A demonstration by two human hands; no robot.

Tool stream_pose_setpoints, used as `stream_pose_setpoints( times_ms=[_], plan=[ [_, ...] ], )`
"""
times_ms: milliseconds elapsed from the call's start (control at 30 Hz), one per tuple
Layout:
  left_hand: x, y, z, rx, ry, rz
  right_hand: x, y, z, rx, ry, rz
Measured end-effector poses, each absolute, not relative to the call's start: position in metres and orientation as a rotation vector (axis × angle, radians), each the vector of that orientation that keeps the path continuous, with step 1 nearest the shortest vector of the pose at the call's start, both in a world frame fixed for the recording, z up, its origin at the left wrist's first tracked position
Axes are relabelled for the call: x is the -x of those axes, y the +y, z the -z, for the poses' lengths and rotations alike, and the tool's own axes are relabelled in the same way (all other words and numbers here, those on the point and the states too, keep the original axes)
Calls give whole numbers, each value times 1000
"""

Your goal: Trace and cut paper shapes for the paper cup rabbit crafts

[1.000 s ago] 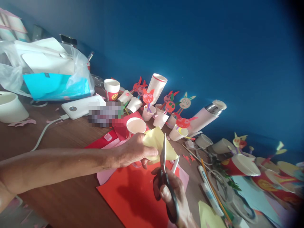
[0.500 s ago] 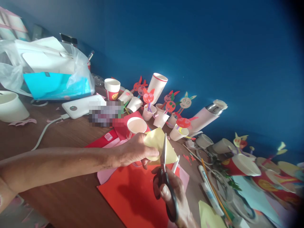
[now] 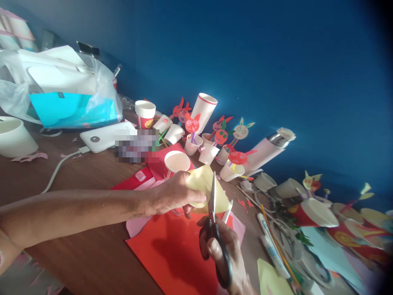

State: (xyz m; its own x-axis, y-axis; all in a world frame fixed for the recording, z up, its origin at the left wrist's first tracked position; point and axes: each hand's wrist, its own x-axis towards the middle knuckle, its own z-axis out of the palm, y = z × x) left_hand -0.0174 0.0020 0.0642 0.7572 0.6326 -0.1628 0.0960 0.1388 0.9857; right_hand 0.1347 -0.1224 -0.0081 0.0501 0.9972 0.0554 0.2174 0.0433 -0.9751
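My left hand pinches a piece of pale yellow paper and holds it above a red sheet on the wooden table. My right hand grips black-handled scissors, fingers through the loops. Their blades point up and cut into the yellow paper's middle. A white pen or marker pokes up just right of the blades.
Paper cups with bunny faces on sticks crowd the back. A stack of cups, a flask lying on its side, a power bank with its cable, a plastic bag and craft scraps lie around.
Hands, scissors and yellow paper stay almost where they were. The view has shifted slightly.
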Motion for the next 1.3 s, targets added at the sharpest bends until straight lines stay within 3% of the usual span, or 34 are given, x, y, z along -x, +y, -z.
stream_pose_setpoints(
  times_ms=[1300],
  plan=[
    [24, 13, -64, -1501, 654, -249, -133, -122, 0, 1348, -1361, -1085]
  ],
)
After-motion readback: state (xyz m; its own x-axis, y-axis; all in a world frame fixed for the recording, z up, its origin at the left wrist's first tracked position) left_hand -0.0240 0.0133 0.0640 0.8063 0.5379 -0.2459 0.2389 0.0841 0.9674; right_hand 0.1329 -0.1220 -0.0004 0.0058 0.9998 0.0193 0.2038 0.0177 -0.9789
